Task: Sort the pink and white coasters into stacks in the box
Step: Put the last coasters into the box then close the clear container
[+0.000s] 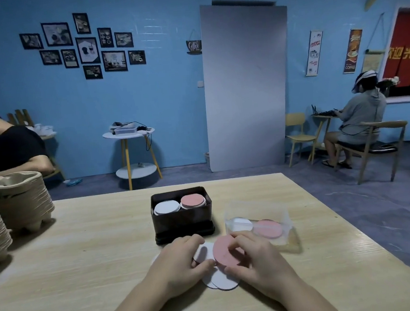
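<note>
A dark box (182,220) stands mid-table with a white stack (166,206) on its left and a pink stack (193,200) on its right. In front of it lies a loose pile of coasters. My right hand (255,260) pinches a pink coaster (223,251), tilted up off the pile. My left hand (181,262) rests on the white coasters (221,279), its fingers closed on one white coaster (203,252). Part of the pile is hidden under both hands.
A clear plastic container (258,221) to the right of the box holds a white and a pink coaster. Stacks of pulp cup trays (17,199) stand at the table's left edge. A person sits at far left, another at a desk at back right.
</note>
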The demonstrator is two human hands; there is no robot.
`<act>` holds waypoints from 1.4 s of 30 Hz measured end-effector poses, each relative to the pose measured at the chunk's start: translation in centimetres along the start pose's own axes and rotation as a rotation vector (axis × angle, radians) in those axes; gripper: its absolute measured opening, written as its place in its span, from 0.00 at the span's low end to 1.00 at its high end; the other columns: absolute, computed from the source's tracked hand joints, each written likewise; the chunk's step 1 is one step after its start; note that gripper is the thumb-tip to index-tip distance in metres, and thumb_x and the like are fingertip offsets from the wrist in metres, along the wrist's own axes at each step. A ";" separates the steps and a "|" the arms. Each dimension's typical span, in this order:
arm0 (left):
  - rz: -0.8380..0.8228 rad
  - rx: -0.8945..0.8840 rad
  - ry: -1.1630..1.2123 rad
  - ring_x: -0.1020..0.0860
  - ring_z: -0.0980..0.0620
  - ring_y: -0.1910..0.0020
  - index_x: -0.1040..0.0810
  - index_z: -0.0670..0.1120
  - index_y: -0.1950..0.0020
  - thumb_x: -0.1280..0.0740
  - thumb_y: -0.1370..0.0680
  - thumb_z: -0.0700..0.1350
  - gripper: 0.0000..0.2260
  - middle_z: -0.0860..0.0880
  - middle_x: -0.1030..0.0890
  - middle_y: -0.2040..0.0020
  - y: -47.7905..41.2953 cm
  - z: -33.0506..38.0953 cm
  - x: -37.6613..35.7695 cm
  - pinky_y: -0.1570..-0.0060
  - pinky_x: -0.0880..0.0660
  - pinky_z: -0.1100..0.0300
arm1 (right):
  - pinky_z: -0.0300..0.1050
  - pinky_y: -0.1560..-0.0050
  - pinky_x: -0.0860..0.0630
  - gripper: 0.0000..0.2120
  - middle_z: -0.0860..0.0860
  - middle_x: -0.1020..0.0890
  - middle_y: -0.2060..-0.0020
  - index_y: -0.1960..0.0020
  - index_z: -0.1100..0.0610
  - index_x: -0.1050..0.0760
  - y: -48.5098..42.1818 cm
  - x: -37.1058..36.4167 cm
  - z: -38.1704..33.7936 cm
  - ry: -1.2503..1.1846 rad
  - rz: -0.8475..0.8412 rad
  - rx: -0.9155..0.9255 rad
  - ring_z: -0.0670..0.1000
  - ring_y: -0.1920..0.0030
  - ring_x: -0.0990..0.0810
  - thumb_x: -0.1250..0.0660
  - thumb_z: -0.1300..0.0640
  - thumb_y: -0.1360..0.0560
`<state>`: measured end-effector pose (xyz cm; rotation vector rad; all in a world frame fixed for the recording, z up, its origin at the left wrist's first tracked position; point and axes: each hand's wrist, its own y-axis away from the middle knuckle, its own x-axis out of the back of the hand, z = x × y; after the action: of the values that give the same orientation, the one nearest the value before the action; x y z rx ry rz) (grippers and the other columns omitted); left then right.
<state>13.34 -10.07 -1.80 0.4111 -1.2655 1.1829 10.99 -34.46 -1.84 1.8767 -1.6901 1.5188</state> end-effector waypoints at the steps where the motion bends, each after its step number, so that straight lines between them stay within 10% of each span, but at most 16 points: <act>1: 0.003 0.009 0.004 0.30 0.60 0.48 0.30 0.59 0.40 0.39 0.27 0.70 0.21 0.62 0.27 0.51 -0.1 0.1 -0.1 0.49 0.28 0.59 | 0.41 0.40 0.27 0.18 0.41 0.23 0.39 0.49 0.48 0.25 0.0 0.0 0.0 0.012 -0.003 0.000 0.41 0.37 0.27 0.28 0.38 0.32; 9: 0.057 -0.024 0.046 0.28 0.60 0.56 0.29 0.57 0.47 0.34 0.28 0.64 0.16 0.60 0.25 0.56 0.4 0.2 0.6 0.55 0.26 0.56 | 0.47 0.49 0.24 0.16 0.42 0.22 0.47 0.51 0.47 0.27 0.0 0.1 0.0 0.006 0.003 -0.028 0.46 0.48 0.25 0.28 0.39 0.31; 19: 0.224 -0.215 -0.023 0.21 0.51 0.38 0.22 0.46 0.42 0.26 0.26 0.52 0.16 0.51 0.20 0.36 3.3 -1.8 2.4 0.45 0.23 0.60 | 0.37 0.39 0.30 0.22 0.39 0.25 0.37 0.38 0.44 0.29 -0.5 -0.4 -0.6 0.051 -0.027 -0.012 0.44 0.35 0.28 0.29 0.43 0.30; 30: 0.216 -0.375 -0.056 0.23 0.51 0.38 0.25 0.48 0.38 0.36 0.20 0.62 0.20 0.52 0.23 0.32 2.7 -1.4 1.3 0.42 0.27 0.60 | 0.42 0.32 0.31 0.28 0.48 0.26 0.31 0.29 0.52 0.30 -1.6 -2.3 -3.1 0.015 -0.098 0.237 0.47 0.31 0.28 0.29 0.45 0.25; 42: 0.193 0.060 -0.084 0.25 0.58 0.46 0.24 0.58 0.44 0.39 0.25 0.61 0.13 0.63 0.22 0.48 5.3 -5.0 3.9 0.45 0.30 0.54 | 0.35 0.33 0.35 0.18 0.43 0.29 0.29 0.41 0.48 0.25 -0.5 -1.7 -2.2 0.003 -0.034 0.124 0.41 0.30 0.32 0.26 0.46 0.28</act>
<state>10.85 -2.23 -1.81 0.3924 -1.3684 1.3811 10.54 -31.69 -1.93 1.9518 -1.5881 1.6466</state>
